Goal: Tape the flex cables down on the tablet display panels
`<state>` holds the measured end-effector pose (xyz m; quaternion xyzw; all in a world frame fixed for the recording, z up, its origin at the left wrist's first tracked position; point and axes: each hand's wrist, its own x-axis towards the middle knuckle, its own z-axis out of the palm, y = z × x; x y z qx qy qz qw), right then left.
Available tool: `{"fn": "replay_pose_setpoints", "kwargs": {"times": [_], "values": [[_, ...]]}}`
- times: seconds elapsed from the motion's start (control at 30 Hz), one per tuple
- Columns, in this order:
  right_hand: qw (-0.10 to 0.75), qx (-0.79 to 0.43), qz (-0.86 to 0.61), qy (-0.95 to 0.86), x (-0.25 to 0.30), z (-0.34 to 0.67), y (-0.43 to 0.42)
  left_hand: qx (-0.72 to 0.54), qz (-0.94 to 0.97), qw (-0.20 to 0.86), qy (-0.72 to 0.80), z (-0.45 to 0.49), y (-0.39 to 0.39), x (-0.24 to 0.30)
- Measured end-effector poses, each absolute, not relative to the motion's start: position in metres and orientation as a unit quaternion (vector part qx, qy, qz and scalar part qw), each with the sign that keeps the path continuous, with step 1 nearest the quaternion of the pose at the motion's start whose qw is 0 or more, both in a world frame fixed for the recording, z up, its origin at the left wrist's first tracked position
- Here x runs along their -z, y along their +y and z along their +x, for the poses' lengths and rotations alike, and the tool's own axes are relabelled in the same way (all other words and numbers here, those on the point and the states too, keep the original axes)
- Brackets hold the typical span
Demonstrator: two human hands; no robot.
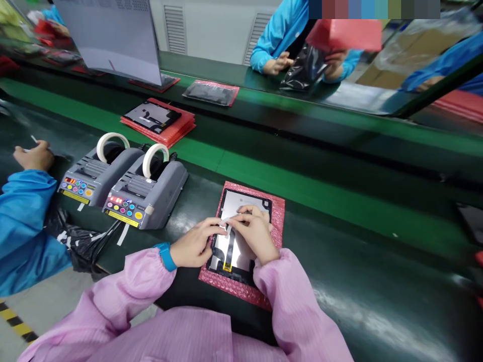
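A tablet screen panel (pixel 241 201) with a silvery back and black borders lies on a pink bubble-wrap bag (pixel 278 216) in front of me. A dark flex cable (pixel 231 244) with a yellow end runs down its middle. Over the panel, a short strip of white tape (pixel 225 220) sits between my fingertips. My left hand (pixel 194 244), with a blue band at the wrist, comes from the left, fingers closed at the tape. From the right, my right hand (pixel 258 232) pinches at the tape's other side. The fingers hide part of the strip and the panel.
Two grey tape dispensers (pixel 149 193) with white rolls stand at left, a tape end hanging from each. Beyond them is a stack of red bubble bags (pixel 183 125) topped by another panel. A co-worker's hand (pixel 35 155) is at far left; another person handles a black bag (pixel 304 70) across the bench.
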<state>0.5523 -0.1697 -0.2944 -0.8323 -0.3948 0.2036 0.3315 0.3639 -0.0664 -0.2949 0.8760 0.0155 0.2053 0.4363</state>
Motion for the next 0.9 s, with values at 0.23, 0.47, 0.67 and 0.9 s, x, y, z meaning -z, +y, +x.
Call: {"fn": "replay_pose_setpoints", "kwargs": {"times": [0.23, 0.47, 0.67, 0.9], "values": [[0.313, -0.193, -0.844, -0.391, 0.301, 0.553, -0.166, -0.174, 0.902, 0.395, -0.007, 0.369, -0.067, 0.308], [0.31, -0.12, -0.85, -0.409, 0.309, 0.552, -0.163, -0.165, 0.916, 0.366, -0.017, 0.367, -0.069, 0.317], [0.331, 0.025, -0.872, -0.36, 0.302, 0.563, -0.165, -0.187, 0.862, 0.47, 0.028, 0.366, -0.07, 0.318], [0.407, -0.179, -0.754, -0.484, 0.287, 0.553, -0.185, -0.229, 0.771, 0.593, 0.027, 0.374, -0.076, 0.317]]}}
